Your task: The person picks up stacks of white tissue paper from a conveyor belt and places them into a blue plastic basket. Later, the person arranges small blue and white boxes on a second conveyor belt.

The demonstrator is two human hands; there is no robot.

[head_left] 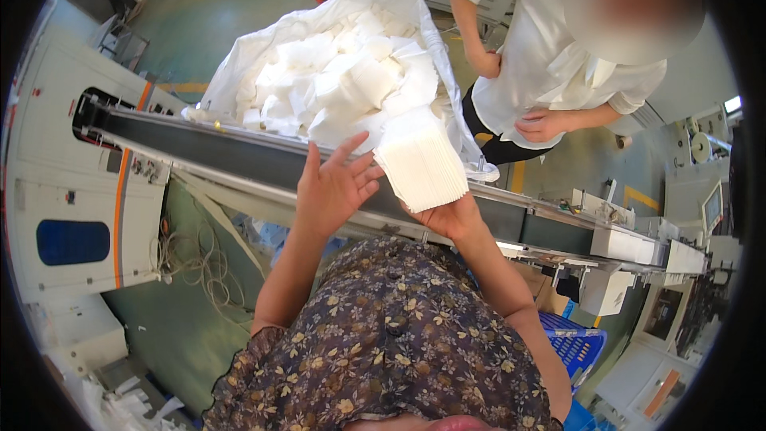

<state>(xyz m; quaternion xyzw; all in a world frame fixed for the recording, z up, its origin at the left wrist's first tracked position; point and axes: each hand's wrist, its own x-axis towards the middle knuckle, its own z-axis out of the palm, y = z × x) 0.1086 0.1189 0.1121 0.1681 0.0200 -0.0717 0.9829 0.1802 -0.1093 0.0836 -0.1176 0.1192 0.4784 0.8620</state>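
Observation:
My right hand (448, 217) grips a stack of white paper napkins (423, 161) from below, its thumb and part of the fingers hidden by the stack. The folded edges show along the stack's near side. Beside it my left hand (335, 187) is raised with the palm up and the fingers spread, holding nothing; its fingertips come close to the stack's left edge. Beyond both hands a big white sack (239, 52) stands open, heaped with loose white napkins (343, 72).
A dark conveyor belt (239, 158) with metal rails runs across in front of me. Left stands a white machine cabinet (60, 183); coiled hoses (211, 267) lie on the floor. Across the belt a person in a white shirt (519, 56) stands. A blue crate (576, 343) sits at lower right.

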